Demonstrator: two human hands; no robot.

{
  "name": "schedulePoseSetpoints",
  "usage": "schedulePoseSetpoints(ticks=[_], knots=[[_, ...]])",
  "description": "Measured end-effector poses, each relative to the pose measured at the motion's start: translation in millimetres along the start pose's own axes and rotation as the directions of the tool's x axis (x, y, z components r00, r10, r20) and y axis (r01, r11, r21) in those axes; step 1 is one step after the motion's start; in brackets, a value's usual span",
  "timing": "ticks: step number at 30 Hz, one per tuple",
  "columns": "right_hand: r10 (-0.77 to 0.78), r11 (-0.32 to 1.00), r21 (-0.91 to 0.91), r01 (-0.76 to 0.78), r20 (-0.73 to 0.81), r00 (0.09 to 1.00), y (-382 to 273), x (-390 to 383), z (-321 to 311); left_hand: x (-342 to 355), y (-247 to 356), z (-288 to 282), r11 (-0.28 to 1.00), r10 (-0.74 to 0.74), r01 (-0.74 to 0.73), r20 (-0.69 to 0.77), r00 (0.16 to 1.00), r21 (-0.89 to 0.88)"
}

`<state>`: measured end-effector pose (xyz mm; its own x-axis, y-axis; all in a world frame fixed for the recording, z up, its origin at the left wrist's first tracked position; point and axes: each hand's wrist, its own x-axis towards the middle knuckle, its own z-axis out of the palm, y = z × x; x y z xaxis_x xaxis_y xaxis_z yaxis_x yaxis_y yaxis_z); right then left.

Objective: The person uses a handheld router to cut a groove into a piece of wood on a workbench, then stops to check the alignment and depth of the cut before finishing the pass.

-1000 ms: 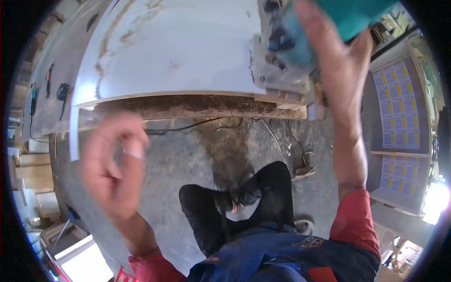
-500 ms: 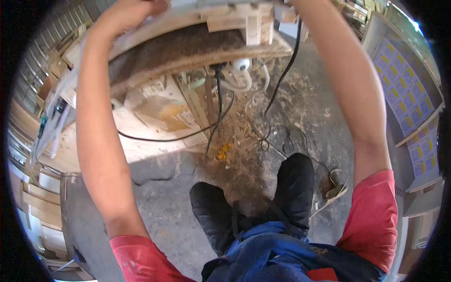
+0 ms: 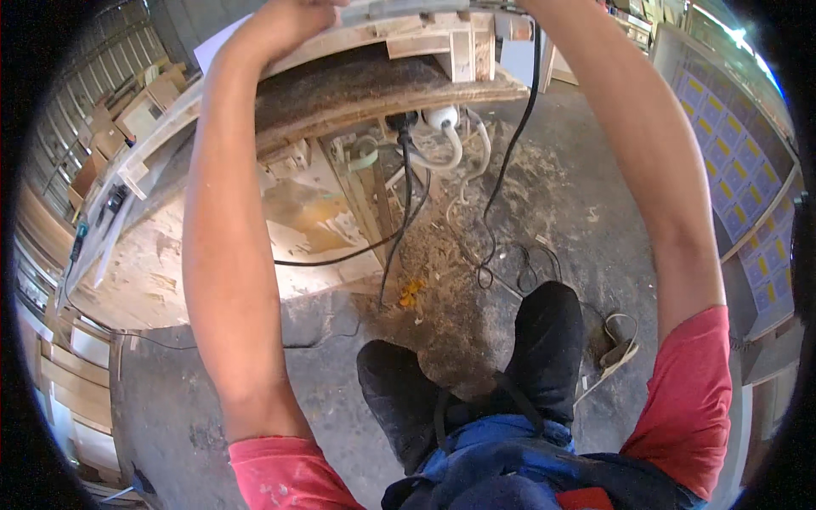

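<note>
My left hand (image 3: 293,24) is at the top edge of the view, over the far side of a wooden workbench (image 3: 391,109). Its fingers run partly out of the picture, so I cannot make out whether they hold anything. A flat pale sheet or board (image 3: 223,41) shows behind the left wrist. My right forearm (image 3: 629,110) reaches up past the bench's right end, but the hand itself lies beyond the top edge. Between the arms, a pale wooden block frame (image 3: 461,55) is fixed at the bench's edge.
Under the bench hang a black plug (image 3: 404,127) and a white fitting (image 3: 440,117) with a pale hose. A black cable (image 3: 514,136) drops to the dusty floor, where shavings and a yellow scrap (image 3: 412,293) lie. At right stands a panel with purple-and-yellow sheets (image 3: 731,153).
My left arm has shifted to the right in the view, and the left hand with it. The bench's left part shows more; the whole view has turned slightly.
</note>
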<state>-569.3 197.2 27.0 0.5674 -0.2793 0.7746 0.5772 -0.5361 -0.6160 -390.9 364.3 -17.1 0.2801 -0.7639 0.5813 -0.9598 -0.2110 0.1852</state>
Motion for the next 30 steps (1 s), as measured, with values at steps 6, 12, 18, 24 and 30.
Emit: schedulePoseSetpoints(ticks=[6, 12, 18, 24, 30], knots=[[-0.016, 1.000, 0.020, 0.018, -0.080, 0.997, 0.2, 5.4, 10.0, -4.6, 16.1, -3.2, 0.993, -0.117, 0.118, 0.040, 0.992, -0.013], [0.010, 0.998, 0.054, -0.006, -0.068, 0.998, -15.9, -6.4, 10.1, 6.1, 1.7, -1.4, 0.986, -0.033, 0.046, 0.083, 0.996, -0.158], [0.044, 0.998, 0.045, -0.041, -0.078, 0.996, -26.9, -19.4, 16.8, -15.6, 33.6, -5.0, 0.964, -0.099, 0.113, 0.072, 0.992, -0.240], [0.050, 0.991, -0.114, -0.070, -0.171, 0.984, -23.2, -20.8, 15.9, -9.4, 36.5, -5.6, 0.973, -0.230, 0.230, 0.062, 0.971, 0.004], [-0.029, 0.997, -0.076, 0.018, -0.149, 0.988, 9.0, 11.5, 11.7, 22.5, -17.4, -1.8, 0.994, 0.108, -0.106, 0.199, 0.974, -0.023]])
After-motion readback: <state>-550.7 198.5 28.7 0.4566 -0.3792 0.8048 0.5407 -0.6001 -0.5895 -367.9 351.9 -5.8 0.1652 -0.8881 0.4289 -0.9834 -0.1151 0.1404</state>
